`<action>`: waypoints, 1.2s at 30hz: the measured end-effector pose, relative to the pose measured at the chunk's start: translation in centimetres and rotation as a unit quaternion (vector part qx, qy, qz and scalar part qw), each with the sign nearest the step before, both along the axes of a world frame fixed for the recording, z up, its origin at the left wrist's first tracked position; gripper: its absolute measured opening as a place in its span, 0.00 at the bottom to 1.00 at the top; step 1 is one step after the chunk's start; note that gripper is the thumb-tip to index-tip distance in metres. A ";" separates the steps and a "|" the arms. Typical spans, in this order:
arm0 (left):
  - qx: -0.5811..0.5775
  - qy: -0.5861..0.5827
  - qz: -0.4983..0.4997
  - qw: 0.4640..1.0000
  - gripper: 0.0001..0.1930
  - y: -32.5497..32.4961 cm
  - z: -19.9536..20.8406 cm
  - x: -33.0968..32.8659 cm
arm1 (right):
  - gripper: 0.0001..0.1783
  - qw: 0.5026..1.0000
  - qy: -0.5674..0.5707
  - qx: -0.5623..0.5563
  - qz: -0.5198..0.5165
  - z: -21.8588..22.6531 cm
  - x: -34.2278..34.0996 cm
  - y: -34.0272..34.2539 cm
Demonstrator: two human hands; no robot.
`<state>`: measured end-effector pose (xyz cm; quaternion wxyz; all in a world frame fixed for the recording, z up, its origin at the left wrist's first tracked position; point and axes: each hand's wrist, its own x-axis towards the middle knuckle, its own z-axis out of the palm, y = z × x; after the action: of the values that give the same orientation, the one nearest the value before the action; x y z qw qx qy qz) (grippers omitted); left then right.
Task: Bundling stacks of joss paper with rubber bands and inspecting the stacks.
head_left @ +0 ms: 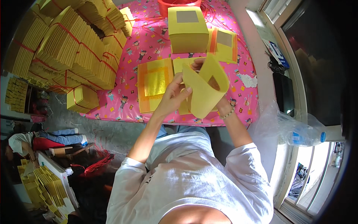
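Observation:
A yellow paper sheet (206, 91), bent into a loose curl, is held up between my hands over the near edge of the table. My left hand (176, 92) pinches its left edge, thumb in front. Behind the sheet is my right hand (197, 64), mostly hidden; its fingertips show at the upper left edge, and a beaded bracelet circles that wrist. Below my left hand lies a yellow sheet with an orange border and a gold foil square (155, 84). More yellow paper lies partly covered under the held sheet.
A thick yellow paper stack (189, 41) with a grey square on top stands at the back, beside an orange-striped sheet (225, 42). Bundles tied with red string (74, 44) pile up at left. A red basin (179, 4) sits behind. Another person (26, 143) works at lower left.

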<state>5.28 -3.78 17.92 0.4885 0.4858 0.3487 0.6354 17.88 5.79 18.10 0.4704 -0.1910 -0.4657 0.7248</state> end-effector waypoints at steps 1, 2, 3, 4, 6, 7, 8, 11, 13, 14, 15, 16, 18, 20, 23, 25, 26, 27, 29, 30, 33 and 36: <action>-0.004 0.012 0.000 1.000 0.18 0.2 -0.2 0.2 | 0.28 1.000 0.004 0.007 0.016 0.3 -0.1 -0.8; -0.003 0.012 0.000 1.000 0.18 0.3 -0.3 0.2 | 0.24 0.995 0.021 0.050 0.089 0.2 0.5 -0.9; -0.015 0.007 -0.010 1.000 0.18 0.2 -0.3 0.3 | 0.24 0.995 0.021 0.051 0.089 -0.2 0.5 -1.0; -0.027 0.002 -0.022 0.999 0.17 0.3 -0.3 0.4 | 0.22 0.993 0.001 0.082 0.081 -0.9 0.6 -1.0; -0.025 -0.005 -0.034 0.999 0.16 0.3 -0.3 0.6 | 0.21 0.991 -0.019 0.113 0.074 -1.7 0.8 -0.9; -0.023 -0.013 -0.045 0.999 0.14 0.4 -0.4 0.6 | 0.21 0.984 -0.068 0.145 0.072 -1.9 1.0 -0.7; -0.023 -0.013 -0.044 0.999 0.14 0.4 -0.7 0.4 | 0.21 0.975 -0.118 0.177 0.070 -2.1 1.2 -0.6; -0.004 0.010 -0.035 0.999 0.12 0.5 -0.6 0.3 | 0.24 0.989 -0.058 0.103 0.092 -3.2 2.2 -1.3; -0.019 -0.054 -0.013 0.998 0.13 0.5 0.1 0.8 | 0.25 0.994 -0.069 0.039 0.071 -2.5 3.0 -0.9; -0.019 -0.055 -0.011 0.998 0.13 0.5 0.2 0.7 | 0.26 0.995 -0.079 -0.023 0.053 -1.6 3.3 -0.7; -0.017 -0.049 0.003 0.999 0.14 0.5 0.3 0.6 | 0.28 0.992 -0.089 -0.085 0.035 -0.7 3.6 -0.4; -0.014 -0.043 0.019 0.999 0.15 0.6 0.3 0.5 | 0.29 0.984 -0.098 -0.146 0.017 0.0 3.9 -0.1; 0.001 -0.036 0.060 0.998 0.16 0.7 -0.2 0.3 | 0.30 0.973 -0.109 -0.206 0.003 0.1 4.5 0.2; 0.016 -0.032 0.097 0.995 0.16 1.3 -1.2 0.4 | 0.35 0.982 0.089 -0.139 0.091 -0.4 5.3 -0.3; 0.071 -0.050 0.161 0.983 0.19 2.1 -2.4 1.2 | 0.36 0.963 -0.142 0.227 -0.031 -1.5 5.7 -1.5; 0.038 -0.059 0.148 0.986 0.17 2.2 -2.8 1.7 | 0.36 0.946 -0.201 0.249 -0.045 -1.6 5.7 -1.8; 0.037 -0.060 0.148 0.986 0.17 2.1 -2.9 1.7 | 0.36 0.925 -0.258 0.271 -0.059 -1.7 5.8 -2.0; 0.010 -0.036 0.128 0.991 0.16 2.0 -2.9 1.9 | 0.36 0.925 -0.259 0.270 -0.058 -2.0 5.8 -2.0; -0.017 -0.011 0.110 0.994 0.15 1.9 -3.1 1.9 | 0.35 0.950 -0.229 0.209 -0.046 -3.0 5.7 -2.0; -0.013 0.004 0.112 0.994 0.13 1.9 -3.2 2.0 | 0.35 0.950 -0.229 0.210 -0.045 -3.1 5.6 -2.0; -0.002 0.038 0.122 0.992 0.13 1.8 -3.5 1.9 | 0.34 0.951 -0.217 0.210 -0.059 -3.0 5.3 -2.2; -0.003 0.058 0.123 0.991 0.12 1.8 -2.6 1.7 | 0.32 0.958 -0.208 0.192 -0.044 -2.4 5.2 -2.1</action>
<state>6.97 -1.95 15.37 0.3869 0.4742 0.4355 0.6601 23.03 3.66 15.74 0.4228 -0.2638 -0.6746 0.5447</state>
